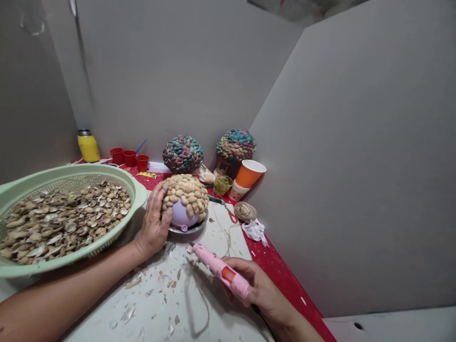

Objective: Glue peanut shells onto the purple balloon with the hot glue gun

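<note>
A purple balloon (181, 216) is covered over its top and right side with peanut shells (187, 190), while its lower front is bare. It sits on a metal plate (194, 229). My left hand (155, 221) cups the balloon's left side, fingers curved against shells and thumb at the bare patch. In my right hand (254, 285) is a pink hot glue gun (215, 266), its dark nozzle pointing up-left, short of the balloon and apart from it. My right fingers wrap round its rear end; the trigger is hidden.
At left stands a green colander (137, 187) full of shells. Behind are a yellow jar (88, 146), red cups (130, 158) and two colourful shell-covered balls (183, 154) (235, 145). Orange cup (249, 175), scissors (232, 217), twine (245, 212) and tissue (255, 231) lie at right; grey walls enclose the table.
</note>
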The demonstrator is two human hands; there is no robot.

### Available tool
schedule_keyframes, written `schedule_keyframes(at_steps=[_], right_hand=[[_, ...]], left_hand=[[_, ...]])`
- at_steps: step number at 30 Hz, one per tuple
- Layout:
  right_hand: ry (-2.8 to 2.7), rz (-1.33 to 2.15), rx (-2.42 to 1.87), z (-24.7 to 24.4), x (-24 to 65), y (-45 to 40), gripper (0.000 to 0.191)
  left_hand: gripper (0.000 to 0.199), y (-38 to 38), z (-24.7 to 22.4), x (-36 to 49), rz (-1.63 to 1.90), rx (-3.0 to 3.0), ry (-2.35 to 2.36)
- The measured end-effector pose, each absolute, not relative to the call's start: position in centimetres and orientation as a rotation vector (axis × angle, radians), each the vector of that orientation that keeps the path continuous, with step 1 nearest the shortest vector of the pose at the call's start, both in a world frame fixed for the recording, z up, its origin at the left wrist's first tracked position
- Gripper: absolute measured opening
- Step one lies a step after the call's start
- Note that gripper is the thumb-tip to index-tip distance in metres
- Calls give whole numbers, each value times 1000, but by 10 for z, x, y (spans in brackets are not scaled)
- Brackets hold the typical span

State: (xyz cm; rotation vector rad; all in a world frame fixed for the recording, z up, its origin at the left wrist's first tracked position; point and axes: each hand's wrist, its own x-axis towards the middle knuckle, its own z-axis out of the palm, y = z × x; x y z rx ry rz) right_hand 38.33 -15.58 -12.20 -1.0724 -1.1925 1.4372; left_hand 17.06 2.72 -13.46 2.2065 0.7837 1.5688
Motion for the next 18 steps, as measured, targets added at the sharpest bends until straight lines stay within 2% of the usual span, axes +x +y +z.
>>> schedule_keyframes(at_steps=[5,13,18], right_hand=[[-882,1550,-870,-133,385,-157,64],[-699,1555,-710,-130,378,-151,48],[-694,1510,-704,-129,371,-149,44]], left_hand=[[49,19,-131,169,1608,2191,783],[38,-10,-108,166,1777,2244,574],[34,-29,-94,166,1747,2340,433]])
